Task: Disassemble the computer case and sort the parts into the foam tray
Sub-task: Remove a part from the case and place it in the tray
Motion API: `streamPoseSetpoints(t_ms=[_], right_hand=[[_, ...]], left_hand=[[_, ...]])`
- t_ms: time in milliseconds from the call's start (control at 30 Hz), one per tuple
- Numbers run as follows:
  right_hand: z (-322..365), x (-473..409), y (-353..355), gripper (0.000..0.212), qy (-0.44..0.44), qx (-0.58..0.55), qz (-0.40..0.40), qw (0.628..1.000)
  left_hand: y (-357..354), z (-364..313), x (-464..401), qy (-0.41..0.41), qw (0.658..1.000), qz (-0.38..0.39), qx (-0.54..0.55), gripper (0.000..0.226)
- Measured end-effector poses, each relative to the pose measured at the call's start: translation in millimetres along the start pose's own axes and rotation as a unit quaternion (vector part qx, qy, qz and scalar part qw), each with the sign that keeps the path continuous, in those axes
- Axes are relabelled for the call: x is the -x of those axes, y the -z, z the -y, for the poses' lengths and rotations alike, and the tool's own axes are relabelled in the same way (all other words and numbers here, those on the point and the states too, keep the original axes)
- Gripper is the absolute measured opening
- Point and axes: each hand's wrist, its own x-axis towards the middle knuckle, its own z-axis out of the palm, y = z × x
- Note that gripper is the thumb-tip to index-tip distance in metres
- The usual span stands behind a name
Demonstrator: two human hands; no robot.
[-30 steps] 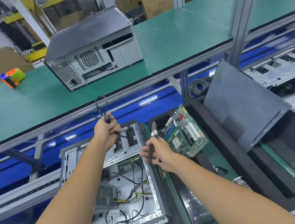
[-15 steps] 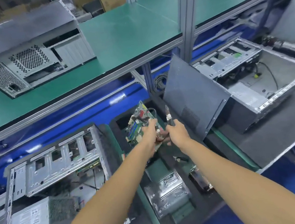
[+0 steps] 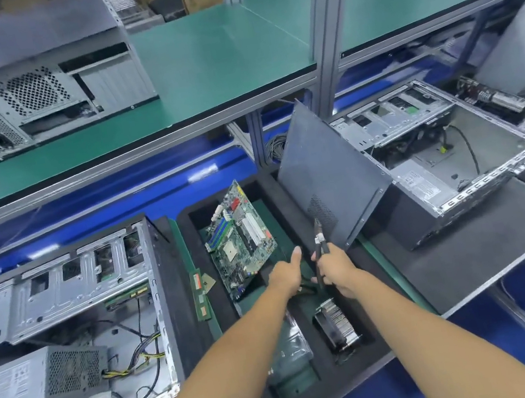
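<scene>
Over the black foam tray (image 3: pixel 289 201), between the tilted green motherboard (image 3: pixel 242 240) and the finned metal heatsink (image 3: pixel 338 325), your two hands meet. Your left hand (image 3: pixel 286 276) hangs over a middle compartment with its thumb raised; whether its fingers have hold of the dark cable beneath it you cannot tell. Your right hand (image 3: pixel 335 268) is wrapped round the black-handled cutters (image 3: pixel 319 241), tips pointing up and away. The open silver computer case (image 3: pixel 65 318) lies well to the left, so your left hand is the nearer for reaching back
</scene>
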Motion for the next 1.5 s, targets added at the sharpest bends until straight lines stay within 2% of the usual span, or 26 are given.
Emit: streamPoseSetpoints(t_ms=[100,167,233,300,433,500,533,567,633,700,767,900,967,1033,1100,1167,1233,1300,1400,1500], right_hand=[[-4.9,1.9,-4.9,0.03,-0.026,-0.038,-0.005,0.999],[-6.8,3.5,-10.7,0.033,-0.024,-0.041,-0.008,0.999],[-4.7,2.2,-16.0,0.034,-0.012,-0.043,-0.005,0.999],[-2.3,3.3,-21.4,0.031,0.003,-0.032,-0.019,0.999],[-3.0,13.4,-33.5,0.026,0.056,0.095,-0.084,0.99],[0.2,22.1,-44.9,0.02,0.1,0.129,-0.128,0.978],[4.1,28.9,-54.2,0.014,0.127,0.119,-0.138,0.975],[9.7,36.6,-65.1,0.01,0.147,0.106,-0.141,0.973],[21.2,53.3,-91.2,0.011,0.174,0.099,-0.144,0.969],[31.1,70.4,-122.5,0.016,0.197,0.113,-0.141,0.964],[40.2,88.8,-157.8,0.018,0.222,0.132,-0.122,0.958],[45.7,123.8,-224.6,0.015,0.273,0.206,-0.1,0.934],[43.9,139.8,-251.6,0.01,0.289,0.238,-0.097,0.922],[39.5,153.6,-271.8,0.018,0.291,0.266,-0.11,0.913],[32.1,162.2,-283.1,0.028,0.283,0.283,-0.139,0.906],[26.6,167.4,-287.0,0.033,0.286,0.291,-0.158,0.899],[23.5,170.3,-287.7,0.031,0.3,0.299,-0.167,0.89],[20.3,172.8,-287.2,0.027,0.317,0.291,-0.164,0.887],[17.1,176.0,-283.5,0.018,0.32,0.179,-0.16,0.917],[15.9,177.9,-282.7,0.015,0.338,0.139,-0.164,0.916]], left_hand=[[10.1,4.6,2.7,-0.019,0.999,0.041,0.022,0.084],[12.6,9.3,3.9,-0.001,0.998,0.061,0.033,0.081],[10.8,13.8,0.6,-0.004,0.998,0.066,-0.008,0.084],[9.4,14.8,2.4,-0.041,0.998,0.054,-0.016,0.087],[17.8,16.3,22.0,-0.118,0.993,0.013,0.014,0.053],[35.3,23.3,41.5,-0.153,0.988,0.01,-0.035,0.038],[51.5,30.4,53.1,-0.186,0.977,-0.006,-0.102,0.033],[72.7,37.7,64.0,-0.226,0.953,-0.033,-0.198,0.03],[126.9,53.6,78.5,-0.308,0.874,-0.103,-0.362,0.025],[193.5,75.0,90.4,-0.378,0.823,-0.12,-0.407,0.024],[261.5,108.5,97.8,-0.399,0.812,-0.104,-0.413,0.032],[355.6,210.9,110.0,-0.359,0.849,-0.084,-0.379,0.064],[376.1,262.5,117.5,-0.325,0.838,-0.101,-0.427,0.095],[384.9,305.4,123.8,-0.287,0.824,-0.09,-0.48,0.128],[384.7,335.0,124.2,-0.253,0.806,-0.061,-0.532,0.145],[378.9,351.8,117.8,-0.253,0.79,-0.074,-0.554,0.141],[376.9,356.2,113.9,-0.27,0.781,-0.1,-0.555,0.131],[380.3,351.7,115.1,-0.288,0.777,-0.093,-0.552,0.127],[387.7,339.5,120.7,-0.291,0.808,-0.065,-0.508,0.128],[389.0,329.5,124.5,-0.299,0.823,-0.069,-0.478,0.114]])
